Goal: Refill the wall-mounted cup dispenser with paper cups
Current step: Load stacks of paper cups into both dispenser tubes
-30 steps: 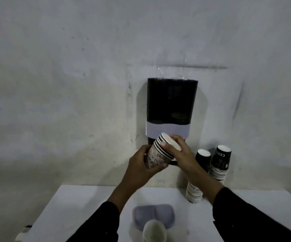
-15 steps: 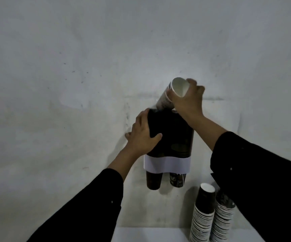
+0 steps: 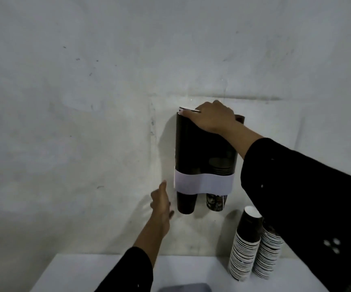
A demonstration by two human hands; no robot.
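Pressing down on the top of the wall-mounted cup dispenser (image 3: 205, 152), the right hand (image 3: 213, 118) lies palm-down with fingers spread flat over the left tube's mouth. A thin white cup rim (image 3: 186, 109) shows just under the fingertips, almost level with the dispenser's top edge. Whether the fingers pinch that rim or only rest on it cannot be told.

The dispenser's long axis is vertical. It is a smooth, glossy, dark twin-tube housing with a matte white band (image 3: 203, 184) wrapped around its lower part. Below the band, two cup bottoms protrude: a plain dark one (image 3: 186, 204) under the left tube and a printed one (image 3: 215, 203) under the right tube.

The left hand (image 3: 162, 204) is empty, fingers loosely extended, just left of the dispenser's lower end and apart from the dark cup bottom. The right hand is therefore the nearer one to the loading end.

To the lower right of the dispenser, two tall nested stacks of paper cups (image 3: 247, 245) stand on the white table (image 3: 75, 272), leaning slightly, touching or nearly touching each other. Their stacked rims form a ribbed white column; the topmost cup is dark outside and white inside. The right sleeve (image 3: 296, 197) crosses in front of the farther stack.

Judgement: the load seats by a straight push down the tube axis.
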